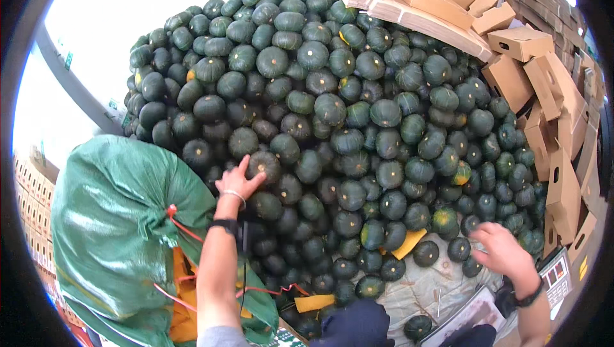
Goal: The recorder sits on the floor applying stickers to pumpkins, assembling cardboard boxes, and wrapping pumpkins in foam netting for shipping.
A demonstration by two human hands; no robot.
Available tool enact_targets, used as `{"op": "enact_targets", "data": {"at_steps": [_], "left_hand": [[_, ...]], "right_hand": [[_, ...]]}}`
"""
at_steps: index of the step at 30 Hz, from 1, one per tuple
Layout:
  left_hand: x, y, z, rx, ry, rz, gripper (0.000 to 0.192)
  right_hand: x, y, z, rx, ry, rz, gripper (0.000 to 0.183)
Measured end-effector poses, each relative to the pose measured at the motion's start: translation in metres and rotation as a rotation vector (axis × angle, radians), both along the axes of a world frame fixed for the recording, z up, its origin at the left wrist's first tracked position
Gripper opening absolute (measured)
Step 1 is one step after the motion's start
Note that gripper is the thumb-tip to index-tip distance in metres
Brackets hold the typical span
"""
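A large heap of dark green kabocha-type squashes (331,109) lies before me. My left hand (239,181) reaches into its left part. Its fingers are spread, and the thumb and index finger lie at the edge of one squash (265,166); no firm grip shows. At the lower right, my right hand (501,249) is blurred, its fingertips close to a small squash (470,224) at the heap's edge. Whether it touches that squash is unclear. Another small squash (459,249) sits just left of those fingers.
A bulging green woven sack (129,222), tied with red string, stands left of my forearm. Cardboard boxes (520,42) are piled along the right. A keypad scale (556,277) stands at lower right. Yellow pieces (410,244) lie by the squashes on a pale sheet (412,294).
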State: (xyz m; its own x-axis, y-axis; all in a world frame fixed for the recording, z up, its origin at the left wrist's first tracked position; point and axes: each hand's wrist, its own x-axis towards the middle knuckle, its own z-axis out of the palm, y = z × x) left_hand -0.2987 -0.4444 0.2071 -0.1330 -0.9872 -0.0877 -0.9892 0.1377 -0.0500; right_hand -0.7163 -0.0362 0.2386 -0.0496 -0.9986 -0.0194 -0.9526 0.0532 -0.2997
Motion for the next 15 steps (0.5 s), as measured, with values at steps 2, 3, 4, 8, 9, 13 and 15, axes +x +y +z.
{"op": "enact_targets", "data": {"at_steps": [2, 3, 4, 8, 9, 13, 15], "left_hand": [[0.001, 0.009, 0.009, 0.047, 0.087, 0.002, 0.081], [0.001, 0.013, 0.011, 0.052, 0.141, -0.035, 0.081], [0.002, 0.019, 0.017, 0.073, 0.174, -0.112, 0.08], [-0.012, 0.035, 0.05, 0.33, 0.292, -0.573, 0.065], [-0.01, 0.024, 0.056, 0.23, 0.398, -0.663, 0.063], [-0.026, -0.083, 0.12, -0.412, 0.683, -0.548, 0.055], [-0.032, -0.161, 0.143, -0.632, 0.717, -0.387, 0.055]], "right_hand": [[0.013, -0.063, -0.014, -0.004, -0.059, 0.121, 0.034], [0.02, -0.094, -0.03, 0.013, -0.095, 0.157, 0.035], [0.029, -0.125, -0.043, 0.003, -0.146, 0.232, 0.035], [0.051, -0.215, -0.054, 0.013, -0.241, 0.314, 0.035], [0.055, -0.239, -0.042, 0.032, -0.208, 0.307, 0.035], [0.024, -0.344, 0.003, -0.061, -0.114, 0.386, 0.032], [-0.003, -0.397, 0.026, -0.103, -0.102, 0.313, 0.035]]}}
